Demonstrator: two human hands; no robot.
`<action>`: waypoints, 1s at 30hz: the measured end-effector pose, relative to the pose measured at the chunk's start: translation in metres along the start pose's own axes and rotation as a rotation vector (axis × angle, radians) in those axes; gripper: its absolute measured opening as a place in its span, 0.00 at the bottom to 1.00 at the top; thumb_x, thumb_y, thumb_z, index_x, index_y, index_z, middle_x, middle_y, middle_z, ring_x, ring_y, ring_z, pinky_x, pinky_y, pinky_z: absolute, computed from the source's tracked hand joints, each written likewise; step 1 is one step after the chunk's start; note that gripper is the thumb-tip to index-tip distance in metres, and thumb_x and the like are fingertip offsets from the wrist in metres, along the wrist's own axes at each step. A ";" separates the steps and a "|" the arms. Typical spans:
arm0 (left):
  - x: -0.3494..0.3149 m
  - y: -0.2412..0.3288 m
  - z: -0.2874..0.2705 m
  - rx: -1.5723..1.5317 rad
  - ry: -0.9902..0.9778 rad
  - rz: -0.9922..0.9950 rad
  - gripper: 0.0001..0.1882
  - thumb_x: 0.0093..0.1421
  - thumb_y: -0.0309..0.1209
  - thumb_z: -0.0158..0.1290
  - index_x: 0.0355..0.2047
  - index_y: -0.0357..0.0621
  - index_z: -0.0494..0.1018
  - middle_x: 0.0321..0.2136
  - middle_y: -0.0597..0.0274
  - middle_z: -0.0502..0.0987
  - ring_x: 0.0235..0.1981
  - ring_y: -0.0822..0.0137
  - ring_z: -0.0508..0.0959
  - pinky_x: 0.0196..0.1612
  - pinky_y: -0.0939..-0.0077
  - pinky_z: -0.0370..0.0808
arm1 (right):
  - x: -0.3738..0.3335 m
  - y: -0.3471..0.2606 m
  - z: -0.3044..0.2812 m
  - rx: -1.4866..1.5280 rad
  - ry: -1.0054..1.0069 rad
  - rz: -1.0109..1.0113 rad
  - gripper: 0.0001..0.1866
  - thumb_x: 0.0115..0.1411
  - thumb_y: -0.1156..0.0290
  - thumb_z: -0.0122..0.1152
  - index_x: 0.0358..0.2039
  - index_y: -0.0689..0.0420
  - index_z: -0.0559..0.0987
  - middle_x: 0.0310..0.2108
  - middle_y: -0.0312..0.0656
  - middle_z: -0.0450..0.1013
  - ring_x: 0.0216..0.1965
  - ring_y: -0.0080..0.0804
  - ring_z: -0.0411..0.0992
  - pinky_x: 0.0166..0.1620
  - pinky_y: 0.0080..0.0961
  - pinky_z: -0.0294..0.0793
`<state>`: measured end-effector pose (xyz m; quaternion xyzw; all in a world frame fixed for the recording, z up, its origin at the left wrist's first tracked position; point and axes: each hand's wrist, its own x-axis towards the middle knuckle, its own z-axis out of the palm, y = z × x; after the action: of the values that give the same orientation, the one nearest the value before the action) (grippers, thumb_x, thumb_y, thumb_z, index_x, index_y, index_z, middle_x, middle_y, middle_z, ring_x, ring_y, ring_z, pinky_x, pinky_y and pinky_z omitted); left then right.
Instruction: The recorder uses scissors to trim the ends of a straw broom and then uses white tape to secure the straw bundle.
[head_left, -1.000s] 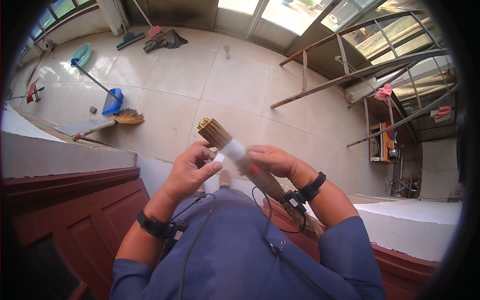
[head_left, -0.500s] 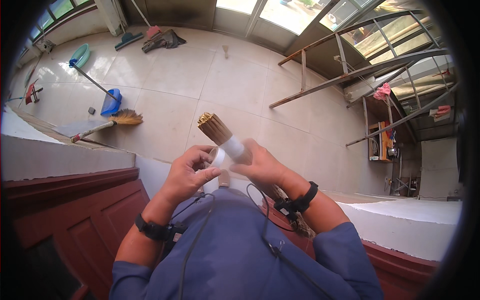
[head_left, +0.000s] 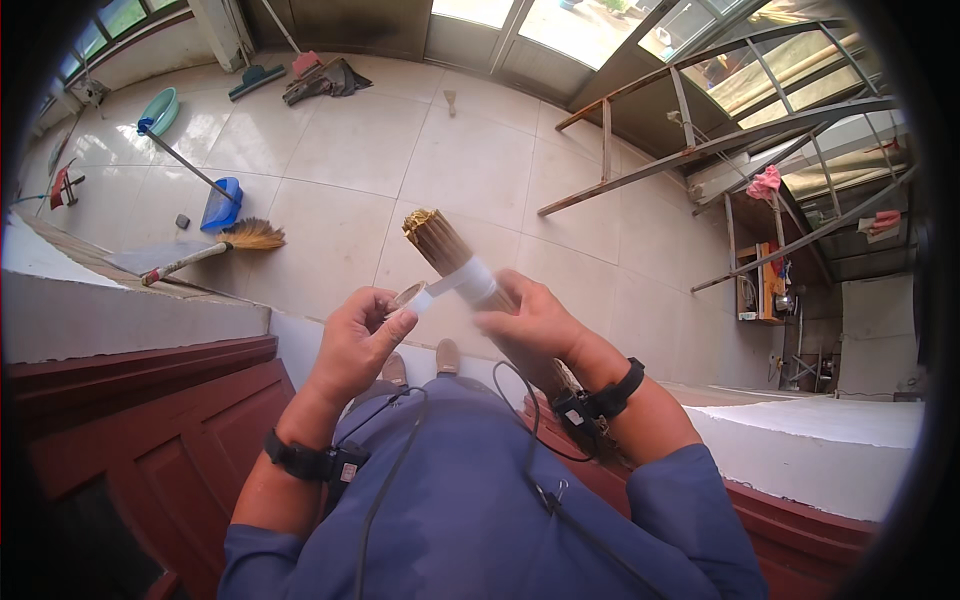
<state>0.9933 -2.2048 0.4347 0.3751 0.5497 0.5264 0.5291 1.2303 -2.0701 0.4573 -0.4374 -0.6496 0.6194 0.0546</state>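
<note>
My right hand [head_left: 535, 315] is wrapped round a bundle of thin brown stalks [head_left: 440, 245] with pale golden cut ends. The bundle slants from the upper left down under my right forearm, where a rough, twiggy part shows beside the wristband. A band of white tape [head_left: 474, 280] circles it just above my fingers. In my left hand [head_left: 362, 335], a roll of white tape [head_left: 410, 296] is pinched between thumb and fingers. A short strip of tape stretches from the roll to the band. Some fingertips behind the roll and the bundle are hidden.
A straw broom [head_left: 250, 235] and a blue dustpan [head_left: 222, 204] lie at the left, with a green basin [head_left: 160, 108] beyond. A rusty metal frame [head_left: 690, 155] stands at the right. Red panelled wood [head_left: 170, 450] is at my left side.
The tape roll has tilted and moved slightly left, away from the bundle, and the strip between them now shows. The bundle has turned a little in my right hand.
</note>
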 end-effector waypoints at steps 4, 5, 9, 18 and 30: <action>0.001 -0.005 -0.001 -0.041 0.056 -0.020 0.13 0.65 0.34 0.61 0.42 0.36 0.73 0.29 0.71 0.75 0.30 0.82 0.71 0.34 0.85 0.70 | -0.009 -0.019 0.000 0.174 -0.069 0.067 0.27 0.59 0.64 0.68 0.54 0.65 0.73 0.41 0.43 0.75 0.42 0.29 0.73 0.46 0.30 0.75; 0.002 -0.005 -0.001 -0.035 0.073 -0.025 0.13 0.65 0.34 0.61 0.42 0.36 0.73 0.29 0.71 0.75 0.30 0.82 0.70 0.34 0.85 0.69 | -0.010 -0.020 -0.002 0.223 -0.109 0.091 0.26 0.60 0.65 0.67 0.54 0.65 0.73 0.40 0.42 0.75 0.41 0.27 0.73 0.46 0.29 0.75; 0.004 -0.011 -0.004 -0.060 0.009 -0.093 0.14 0.68 0.34 0.57 0.46 0.35 0.74 0.38 0.59 0.81 0.39 0.74 0.78 0.44 0.76 0.77 | -0.006 -0.012 -0.008 0.263 -0.180 0.020 0.25 0.61 0.63 0.66 0.54 0.65 0.74 0.39 0.42 0.76 0.41 0.28 0.74 0.46 0.30 0.76; 0.014 -0.019 -0.002 -0.128 -0.048 -0.081 0.15 0.67 0.35 0.58 0.48 0.38 0.73 0.42 0.62 0.80 0.42 0.74 0.78 0.45 0.78 0.76 | -0.008 -0.016 -0.008 0.482 -0.452 0.071 0.32 0.61 0.52 0.66 0.55 0.67 0.74 0.41 0.44 0.77 0.41 0.32 0.76 0.48 0.29 0.76; 0.010 -0.014 0.004 -0.124 -0.048 0.045 0.09 0.63 0.28 0.62 0.36 0.41 0.72 0.42 0.67 0.73 0.40 0.77 0.74 0.41 0.80 0.73 | -0.001 -0.008 -0.005 0.382 -0.466 0.163 0.28 0.71 0.50 0.51 0.57 0.63 0.72 0.42 0.46 0.76 0.42 0.34 0.75 0.48 0.34 0.76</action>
<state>0.9982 -2.1970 0.4197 0.3664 0.4944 0.5623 0.5525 1.2300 -2.0656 0.4652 -0.3160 -0.4793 0.8163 -0.0645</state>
